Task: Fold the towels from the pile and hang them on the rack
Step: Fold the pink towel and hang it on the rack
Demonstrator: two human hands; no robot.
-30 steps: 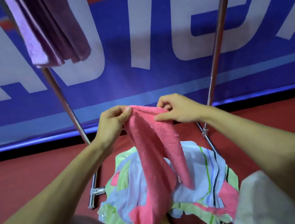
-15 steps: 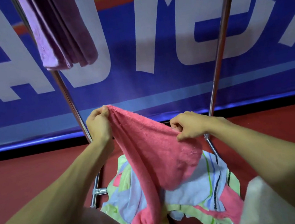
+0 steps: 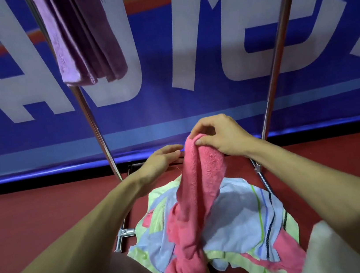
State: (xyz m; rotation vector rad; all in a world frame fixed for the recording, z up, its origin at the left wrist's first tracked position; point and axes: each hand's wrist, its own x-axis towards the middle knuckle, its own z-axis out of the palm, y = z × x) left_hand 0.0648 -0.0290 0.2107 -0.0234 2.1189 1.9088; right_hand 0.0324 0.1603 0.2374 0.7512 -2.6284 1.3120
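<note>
You get even, medium-bright light from above, with a cool blue cast off the banner (image 3: 192, 102). Its glossy lower hem (image 3: 40, 173) glows violet, the one real glare. The rack poles (image 3: 278, 57) carry thin bright streaks along their length. The purple towel (image 3: 82, 39) throws a soft dark patch on the banner to its right, and the pink towel (image 3: 196, 194) shades the blue cloth (image 3: 238, 216) beneath it. Focus is best mid-frame: you can read the pink terry loops. Your forearms (image 3: 60, 264) go soft and dim toward the lower corners. The wide lens splays the poles outward and bends the banner's letters near the edges.
</note>
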